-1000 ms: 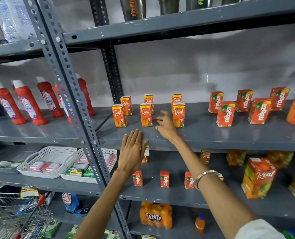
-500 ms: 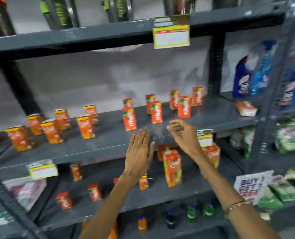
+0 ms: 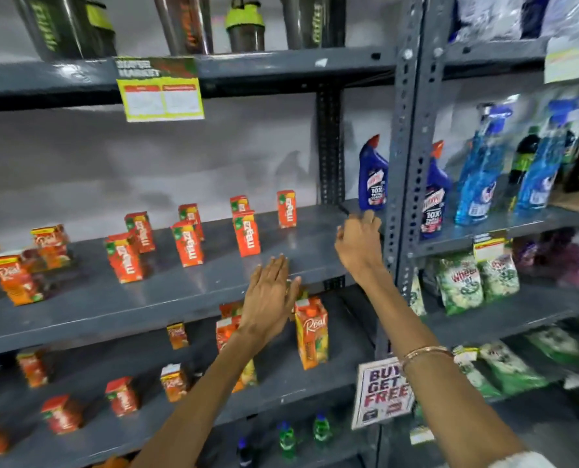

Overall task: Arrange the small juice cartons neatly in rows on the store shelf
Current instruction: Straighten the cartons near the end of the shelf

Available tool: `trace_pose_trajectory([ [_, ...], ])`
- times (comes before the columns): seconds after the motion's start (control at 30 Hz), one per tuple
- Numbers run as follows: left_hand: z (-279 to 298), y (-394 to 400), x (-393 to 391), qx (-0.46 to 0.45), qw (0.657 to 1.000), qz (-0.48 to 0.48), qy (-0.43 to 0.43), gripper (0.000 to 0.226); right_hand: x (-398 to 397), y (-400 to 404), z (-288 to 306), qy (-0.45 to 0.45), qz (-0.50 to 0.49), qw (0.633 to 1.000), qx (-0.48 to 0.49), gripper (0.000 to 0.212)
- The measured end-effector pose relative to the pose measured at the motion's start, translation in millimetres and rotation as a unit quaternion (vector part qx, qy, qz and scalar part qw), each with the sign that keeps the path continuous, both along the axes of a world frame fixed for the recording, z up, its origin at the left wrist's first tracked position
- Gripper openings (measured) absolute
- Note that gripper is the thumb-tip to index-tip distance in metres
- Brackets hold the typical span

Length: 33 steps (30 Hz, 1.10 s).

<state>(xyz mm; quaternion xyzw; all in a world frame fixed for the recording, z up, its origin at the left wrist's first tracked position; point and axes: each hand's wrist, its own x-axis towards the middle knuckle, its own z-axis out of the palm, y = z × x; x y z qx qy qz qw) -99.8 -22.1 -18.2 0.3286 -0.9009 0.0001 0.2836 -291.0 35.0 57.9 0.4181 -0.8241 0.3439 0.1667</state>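
Note:
Several small red Maaza juice cartons (image 3: 246,233) stand in two loose rows on the grey middle shelf (image 3: 180,292). Orange Real cartons (image 3: 17,280) stand at its left end, blurred. My left hand (image 3: 269,292) lies flat with fingers spread at the shelf's front edge, holding nothing. At the shelf's right end my right hand (image 3: 359,244) is curled with its back to me, right of the last Maaza carton (image 3: 286,209). Whatever is under its fingers is hidden.
A perforated upright post (image 3: 406,163) stands just right of my right hand. Blue cleaner bottles (image 3: 372,177) and spray bottles (image 3: 480,170) are beyond it. The lower shelf holds a tall Real carton (image 3: 311,332), small cartons and a promo sign (image 3: 382,390). Shaker bottles (image 3: 244,25) stand on top.
The view has swung right from the Real cartons to the Maaza cartons. Both hands moved right along the shelf, and my right hand reached its right end and curled.

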Motion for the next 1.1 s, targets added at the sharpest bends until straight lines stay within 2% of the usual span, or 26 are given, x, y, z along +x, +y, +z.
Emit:
trace_pose_trajectory([
  [0.07, 0.7, -2.3, -4.9, 0.007, 1.000, 0.011, 0.001, 0.060, -4.1, -5.1, 6.3, 0.041, -0.020, 0.995, 0.087, 0.031],
  [0.17, 0.4, -5.7, -6.2, 0.003, 1.000, 0.025, 0.003, 0.064, -10.5, -19.6, 5.4, -0.024, -0.056, 0.973, 0.224, 0.042],
  [0.23, 0.8, -9.9, -3.0, 0.000, 1.000, 0.030, 0.002, 0.070, -9.7, -28.6, 3.3, -0.042, -0.065, 0.961, 0.266, 0.042],
  [0.33, 1.0, -19.8, 5.6, -0.006, 0.999, 0.042, 0.008, 0.069, -7.8, -33.8, -2.2, -0.013, -0.052, 0.971, 0.232, 0.037],
  [0.43, 0.7, -30.1, 13.7, 0.003, 0.998, 0.056, 0.019, 0.066, -10.9, -35.8, -10.5, 0.004, -0.002, 0.990, 0.140, 0.025],
  [0.53, -1.1, -37.1, 17.3, 0.013, 0.998, 0.057, 0.021, 0.064, -12.9, -36.0, -13.2, -0.053, 0.066, 0.995, 0.051, 0.017],
  [0.63, -3.1, -38.1, 16.6, -0.002, 0.998, 0.054, 0.020, 0.063, -19.5, -38.0, -16.1, -0.110, 0.123, 0.986, -0.009, 0.031],
  [0.73, -5.4, -39.5, 16.0, -0.019, 0.998, 0.057, 0.009, 0.062, -28.5, -45.3, -20.3, -0.194, 0.098, 0.970, -0.112, 0.021],
  [0.77, -5.8, -39.9, 15.7, -0.026, 0.998, 0.059, 0.003, 0.062, -32.7, -49.7, -21.8, -0.217, 0.073, 0.967, -0.109, 0.026],
  [0.83, -7.4, -41.8, 15.5, -0.037, 0.997, 0.064, -0.006, 0.063, -43.4, -62.7, -27.9, -0.271, 0.037, 0.961, -0.038, 0.055],
  [0.9, -9.0, -42.6, 15.0, -0.051, 0.996, 0.068, -0.017, 0.063, -61.7, -81.0, -38.5, -0.299, 0.031, 0.954, 0.022, 0.067],
  [0.97, -10.8, -43.5, 15.1, -0.057, 0.996, 0.069, -0.021, 0.063, -53.0, -71.0, -20.9, -0.329, 0.051, 0.942, 0.040, 0.064],
  [1.03, -10.9, -43.3, 15.5, -0.056, 0.996, 0.069, -0.024, 0.063, -53.2, -67.9, -8.6, -0.367, 0.081, 0.925, 0.054, 0.046],
  [1.1, -11.2, -43.9, 15.8, -0.055, 0.996, 0.067, -0.026, 0.062, -56.0, -65.7, 0.6, -0.384, 0.098, 0.914, 0.090, 0.046],
])
